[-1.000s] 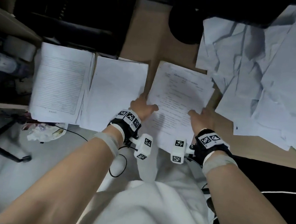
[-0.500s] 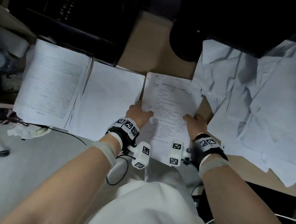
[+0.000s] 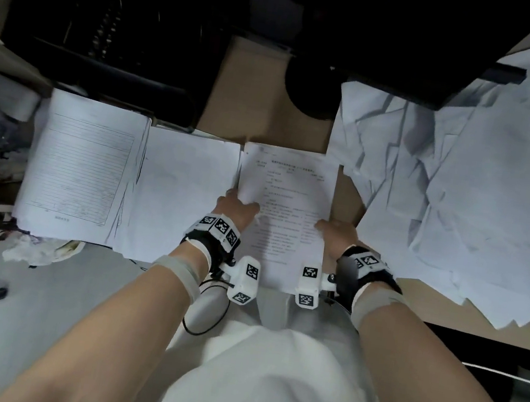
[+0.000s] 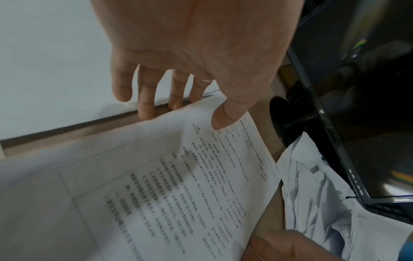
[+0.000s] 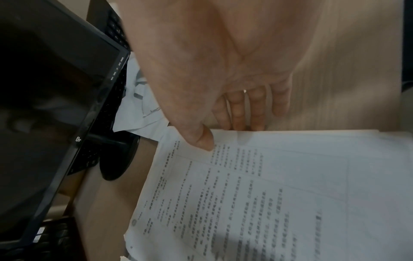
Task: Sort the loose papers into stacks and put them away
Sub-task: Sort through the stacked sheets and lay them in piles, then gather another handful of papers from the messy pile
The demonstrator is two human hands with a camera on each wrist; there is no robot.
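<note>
desk (image 3: pixel 265 97) edge: left grip (image 3: pixel 236 208) and right grip (image 3: pixel 337 234) pinch printed sheet's (image 3: pixel 285 204) side edges.

A tan desk (image 3: pixel 248 95) carries a dark monitor (image 5: pixel 55 98); the pale surface (image 3: pixel 32 321) below is perhaps floor.

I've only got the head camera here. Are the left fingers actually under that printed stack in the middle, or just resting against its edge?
Observer: The left wrist view shows the left hand pinching it, with the thumb on top of the printed stack and the fingers tucked beneath its edge.
Operator: And the right side?
Observer: The right wrist view shows the right hand with its thumb pressed on the top sheet. Its fingers drop out of sight behind the stack's edge.
</note>
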